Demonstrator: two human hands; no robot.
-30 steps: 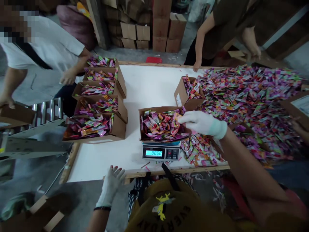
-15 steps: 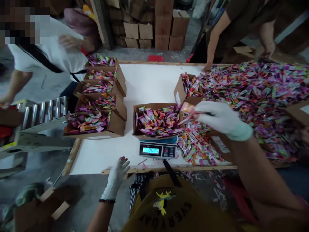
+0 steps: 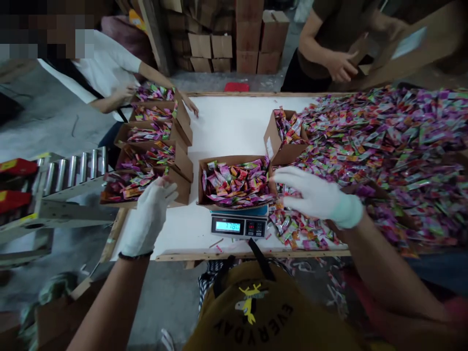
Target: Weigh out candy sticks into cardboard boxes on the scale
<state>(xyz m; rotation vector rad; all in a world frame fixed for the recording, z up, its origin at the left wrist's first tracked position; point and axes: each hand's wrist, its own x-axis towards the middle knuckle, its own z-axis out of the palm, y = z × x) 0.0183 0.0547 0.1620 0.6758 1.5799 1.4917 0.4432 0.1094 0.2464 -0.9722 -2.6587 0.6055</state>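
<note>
Head view. The scale (image 3: 237, 226) is the reference for all positions. The carton (image 3: 201, 184) on the scale carries a load of wrapped sachets (image 3: 237, 180) up to near its rim; the display appears to read 7780. My right hand (image 3: 310, 195) is at the carton's right wall, fingers spread, with nothing visible in it; contact cannot be confirmed. My left hand (image 3: 148, 214) is left of the scale, fingers loosely extended and empty, in front of the nearest carton of a row.

Status: the row of five cartons (image 3: 185, 163), left of the scale, is filled; I judge those done. Beyond the scale to the right, a smaller-looking carton (image 3: 272, 136) also contains sachets. A large loose pile (image 3: 383, 131) remains on the table (image 3: 226, 117), right of the scale.
</note>
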